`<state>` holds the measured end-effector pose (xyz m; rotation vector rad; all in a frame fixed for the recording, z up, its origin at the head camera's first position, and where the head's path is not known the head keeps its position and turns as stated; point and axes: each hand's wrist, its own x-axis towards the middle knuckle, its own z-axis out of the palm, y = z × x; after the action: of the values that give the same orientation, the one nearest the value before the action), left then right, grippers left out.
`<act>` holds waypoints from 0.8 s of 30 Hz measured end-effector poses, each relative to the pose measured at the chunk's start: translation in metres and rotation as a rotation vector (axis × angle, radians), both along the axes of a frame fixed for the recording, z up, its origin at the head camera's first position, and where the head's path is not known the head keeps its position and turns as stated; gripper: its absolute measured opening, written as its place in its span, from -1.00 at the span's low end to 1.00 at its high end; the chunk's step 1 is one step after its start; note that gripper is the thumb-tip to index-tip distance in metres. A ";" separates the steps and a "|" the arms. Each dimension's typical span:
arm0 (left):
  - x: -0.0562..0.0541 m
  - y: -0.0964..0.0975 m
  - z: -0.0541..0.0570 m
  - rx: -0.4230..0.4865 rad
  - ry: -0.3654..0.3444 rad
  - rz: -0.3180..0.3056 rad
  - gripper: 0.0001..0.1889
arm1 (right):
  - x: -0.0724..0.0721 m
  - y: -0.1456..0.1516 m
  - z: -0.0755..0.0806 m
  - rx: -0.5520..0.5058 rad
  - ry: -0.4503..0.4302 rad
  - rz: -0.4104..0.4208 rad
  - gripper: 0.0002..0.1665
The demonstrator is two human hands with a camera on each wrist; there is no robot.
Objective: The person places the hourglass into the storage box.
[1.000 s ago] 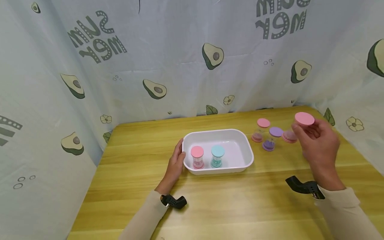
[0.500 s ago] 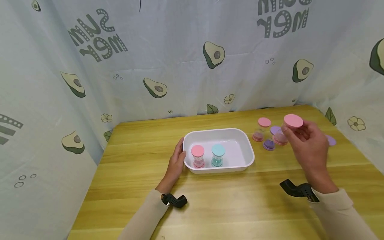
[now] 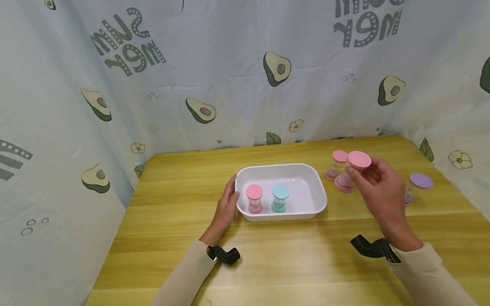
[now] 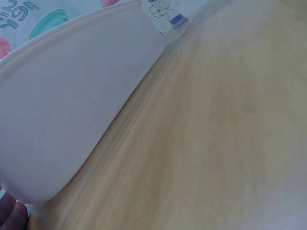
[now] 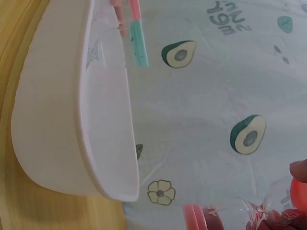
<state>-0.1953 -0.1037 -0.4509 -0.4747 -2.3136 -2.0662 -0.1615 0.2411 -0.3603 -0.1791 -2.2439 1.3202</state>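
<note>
My right hand (image 3: 383, 191) pinches a pink-capped sand timer (image 3: 359, 160), tilted above the table to the right of the tray. In the right wrist view a fingertip (image 5: 299, 170) touches a pink-red cap at the edge. My left hand (image 3: 226, 206) holds the left end of a white tray (image 3: 281, 217). Inside the tray stand a pink sand timer (image 3: 254, 199) and a teal sand timer (image 3: 280, 197), side by side. Another pink sand timer (image 3: 339, 165) stands behind the held one. A purple sand timer (image 3: 420, 182) is partly hidden behind my right hand.
The wooden table (image 3: 172, 238) extends around the tray on every side. An avocado-print curtain (image 3: 229, 85) hangs along its back and sides. A strapped black wrist camera (image 3: 222, 255) sits on each wrist.
My right hand has carried the pink sand timer left, toward the tray, so it now covers another purple timer. The purple timer at the right has come into view. My left hand stays on the tray.
</note>
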 end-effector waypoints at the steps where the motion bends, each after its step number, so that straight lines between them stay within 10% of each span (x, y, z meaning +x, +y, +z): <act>1: 0.000 0.000 0.000 0.000 0.000 0.001 -0.45 | 0.000 -0.001 0.000 0.004 -0.001 0.008 -0.41; 24: 0.000 0.000 0.001 -0.022 -0.013 0.007 -0.45 | 0.000 -0.034 -0.009 0.023 0.092 0.261 -0.47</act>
<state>-0.1952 -0.1039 -0.4500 -0.4541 -2.3437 -2.0492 -0.1617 0.2075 -0.3697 0.1861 -2.2596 1.4016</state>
